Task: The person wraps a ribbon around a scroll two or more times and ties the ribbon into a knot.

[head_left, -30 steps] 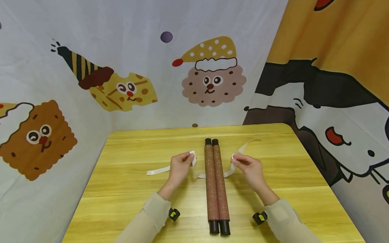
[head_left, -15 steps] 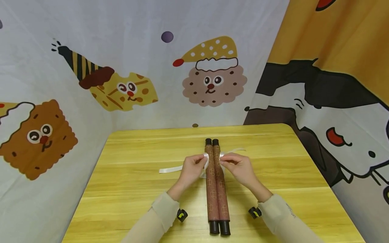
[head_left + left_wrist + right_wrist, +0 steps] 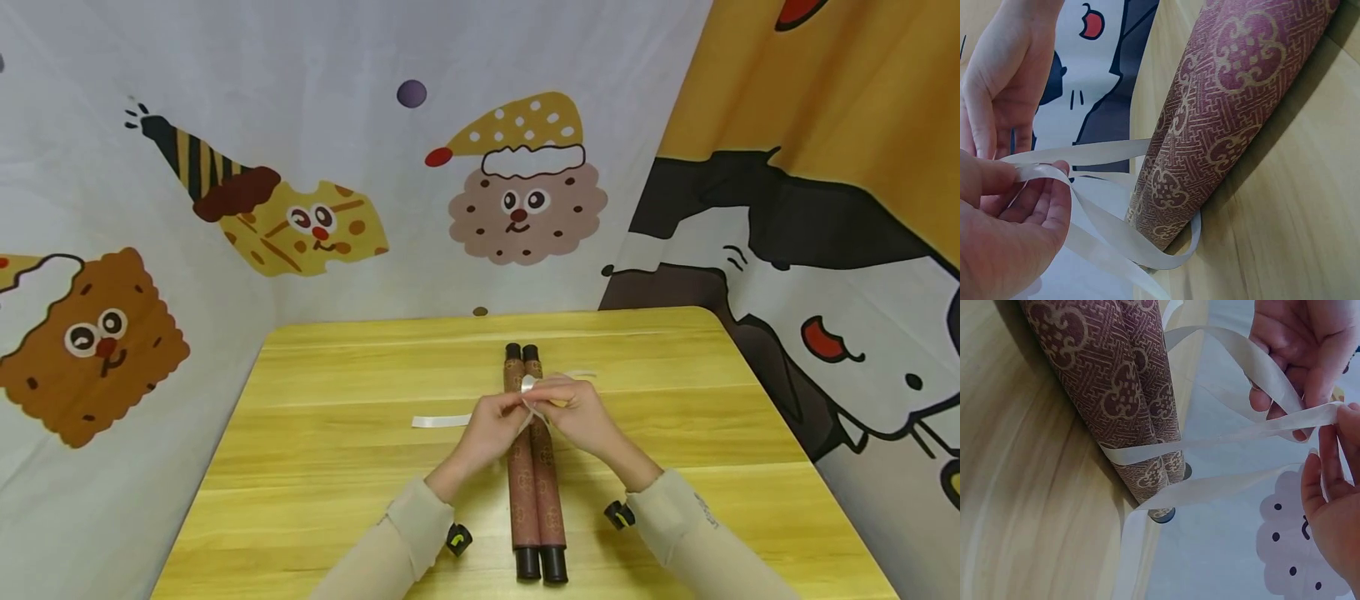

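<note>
Two slim scrolls point(image 3: 536, 500), brown-red with a gold pattern and black end knobs, lie side by side on the table. A white ribbon point(image 3: 441, 422) passes around them, as the right wrist view also shows. Above the scrolls' upper half my left hand point(image 3: 489, 429) pinches one part of the ribbon point(image 3: 1116, 231) between thumb and fingers. Close against it, my right hand point(image 3: 585, 419) pinches the ribbon point(image 3: 1254, 430) too. Ribbon strands cross between the fingertips; how they cross is partly hidden by the fingers. Loose ribbon trails out to both sides.
The scrolls and ribbon rest on a yellow wood-grain table point(image 3: 315, 500). Behind it and at the sides hangs a cartoon-printed cloth point(image 3: 337, 100). A small black device point(image 3: 459, 539) sits at the left wrist, another black device point(image 3: 619, 515) at the right.
Both hands have moved inward from either side of the scrolls and now meet above them. The ribbon's ends came along, so their strands cross. The scrolls stay in place.
</note>
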Action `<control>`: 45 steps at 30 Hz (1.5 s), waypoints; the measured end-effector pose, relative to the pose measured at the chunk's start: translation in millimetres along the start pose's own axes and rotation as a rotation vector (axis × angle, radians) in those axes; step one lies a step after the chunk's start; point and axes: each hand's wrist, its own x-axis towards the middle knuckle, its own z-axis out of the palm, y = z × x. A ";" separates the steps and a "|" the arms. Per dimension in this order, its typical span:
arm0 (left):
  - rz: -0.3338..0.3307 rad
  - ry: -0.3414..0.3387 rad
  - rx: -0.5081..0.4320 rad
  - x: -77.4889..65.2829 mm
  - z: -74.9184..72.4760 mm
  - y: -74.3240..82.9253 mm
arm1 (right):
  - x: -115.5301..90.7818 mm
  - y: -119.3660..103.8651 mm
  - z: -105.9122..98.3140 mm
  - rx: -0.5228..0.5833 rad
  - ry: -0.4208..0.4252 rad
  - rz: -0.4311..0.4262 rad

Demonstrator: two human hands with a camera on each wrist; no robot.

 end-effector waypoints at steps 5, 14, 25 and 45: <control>0.012 -0.010 -0.031 -2.7 1.9 -1.4 | 4.7 -1.7 -1.0 -0.024 -0.047 0.022; -0.023 0.033 -0.108 -2.6 5.8 -3.4 | 8.1 1.0 -4.9 0.004 -0.082 0.174; -0.040 0.003 -0.121 -3.3 5.9 -5.6 | 7.0 20.1 -13.8 0.034 -0.218 0.193; -0.082 -0.015 -0.118 -4.6 -1.8 -5.6 | -1.0 30.4 -24.6 -0.113 -0.165 0.112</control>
